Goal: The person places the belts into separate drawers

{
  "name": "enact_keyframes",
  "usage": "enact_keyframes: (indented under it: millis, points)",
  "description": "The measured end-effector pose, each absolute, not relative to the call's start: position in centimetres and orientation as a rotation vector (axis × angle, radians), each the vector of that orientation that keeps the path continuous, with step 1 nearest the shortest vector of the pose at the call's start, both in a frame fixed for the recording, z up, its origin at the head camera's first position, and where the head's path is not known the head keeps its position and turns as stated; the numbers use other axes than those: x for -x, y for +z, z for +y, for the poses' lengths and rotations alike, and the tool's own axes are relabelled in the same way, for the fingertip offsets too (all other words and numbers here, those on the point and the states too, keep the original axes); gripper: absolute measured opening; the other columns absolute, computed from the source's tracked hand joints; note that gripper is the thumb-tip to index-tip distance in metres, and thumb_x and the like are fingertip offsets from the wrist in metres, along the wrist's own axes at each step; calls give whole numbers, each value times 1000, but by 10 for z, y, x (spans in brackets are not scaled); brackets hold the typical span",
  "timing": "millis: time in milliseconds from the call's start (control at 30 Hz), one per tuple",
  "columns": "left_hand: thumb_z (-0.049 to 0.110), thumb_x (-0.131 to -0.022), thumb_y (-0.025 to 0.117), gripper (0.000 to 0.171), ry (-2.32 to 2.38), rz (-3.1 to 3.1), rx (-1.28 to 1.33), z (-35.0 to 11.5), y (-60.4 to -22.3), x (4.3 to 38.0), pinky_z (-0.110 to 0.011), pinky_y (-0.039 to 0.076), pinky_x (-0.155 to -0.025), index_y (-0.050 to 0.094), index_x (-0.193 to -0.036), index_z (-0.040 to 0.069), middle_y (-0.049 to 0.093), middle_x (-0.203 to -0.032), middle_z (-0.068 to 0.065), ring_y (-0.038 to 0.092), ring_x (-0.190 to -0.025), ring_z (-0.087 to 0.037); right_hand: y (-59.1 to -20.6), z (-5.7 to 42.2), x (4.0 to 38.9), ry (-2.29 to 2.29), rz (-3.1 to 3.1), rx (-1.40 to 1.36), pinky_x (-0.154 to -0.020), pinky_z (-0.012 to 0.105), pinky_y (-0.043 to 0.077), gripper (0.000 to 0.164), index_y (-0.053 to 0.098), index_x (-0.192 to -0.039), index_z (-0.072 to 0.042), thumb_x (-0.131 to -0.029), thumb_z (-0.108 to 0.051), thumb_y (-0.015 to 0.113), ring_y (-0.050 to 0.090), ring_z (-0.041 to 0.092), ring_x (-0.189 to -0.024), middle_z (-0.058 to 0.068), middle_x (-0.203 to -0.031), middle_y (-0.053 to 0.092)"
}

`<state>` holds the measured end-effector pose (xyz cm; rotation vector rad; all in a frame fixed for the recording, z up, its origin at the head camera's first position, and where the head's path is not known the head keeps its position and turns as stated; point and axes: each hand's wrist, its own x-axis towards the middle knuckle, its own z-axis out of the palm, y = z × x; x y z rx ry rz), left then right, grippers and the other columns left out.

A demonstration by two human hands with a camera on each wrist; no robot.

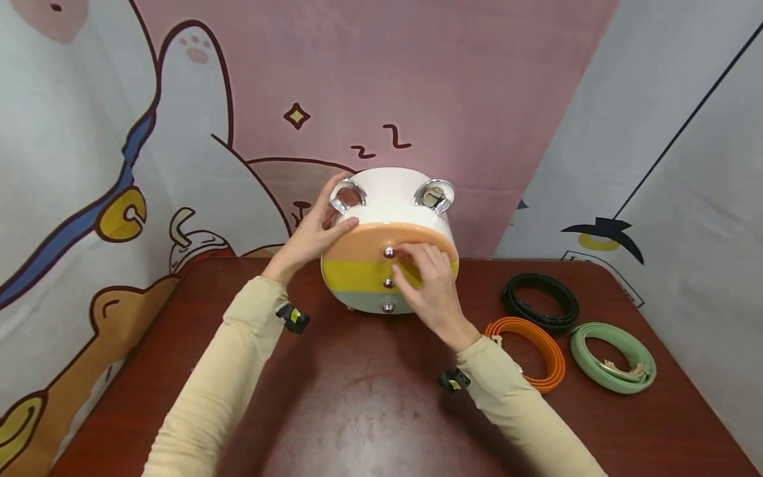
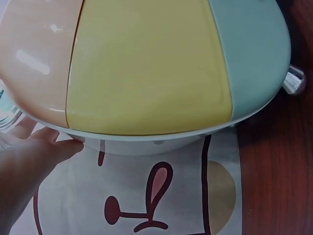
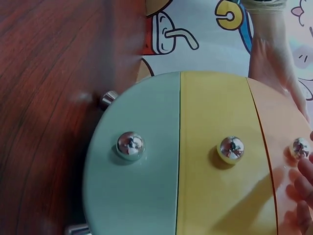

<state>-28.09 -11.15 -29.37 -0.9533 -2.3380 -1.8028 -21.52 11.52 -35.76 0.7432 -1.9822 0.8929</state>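
Observation:
A small rounded drawer box [image 1: 381, 199] stands on the table, white on top with two chrome ears [image 1: 434, 197]. Its front has orange, yellow and green drawers [image 3: 146, 191], each with a round silver knob; all three sit flush. My left hand [image 1: 310, 238] rests against the box's left side, its fingers beside the left ear and its thumb along the top front edge. My right hand [image 1: 432, 285] is at the front, fingertips right by the top knob [image 1: 389, 252] on the orange drawer. The right thumb stands apart from that knob, near the yellow drawer's knob [image 3: 230, 149].
Three coiled belts lie on the table to the right: black [image 1: 539, 301], orange [image 1: 530, 351] and green [image 1: 612, 358]. Behind the brown table [image 1: 357, 404] hangs a cartoon-printed cloth [image 1: 477, 99], close to the back of the box. Silver feet [image 2: 294, 80] hold the box up.

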Motion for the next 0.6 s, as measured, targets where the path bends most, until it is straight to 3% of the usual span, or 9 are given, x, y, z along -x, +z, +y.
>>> enact_keyframes:
  millis: [467, 600]
  points:
    - [3, -96, 56, 74, -1851, -2323, 992, -111, -286, 272, -45, 34, -103, 11, -154, 15, 39, -145, -22, 43, -128, -30, -361, 104, 218, 876, -1979, -637, -69, 37, 37, 26, 65, -102, -2, -81, -13, 77, 58, 22, -76, 7, -86, 64]
    - [3, -96, 57, 74, -1837, -2315, 1003, -111, -286, 272, -39, 40, -95, 12, -154, 14, 44, -140, -22, 50, -119, -28, -360, 101, 219, 892, -1970, -599, -69, 37, 37, 27, 65, -100, -2, -80, -13, 79, 59, 21, -73, 6, -83, 65]
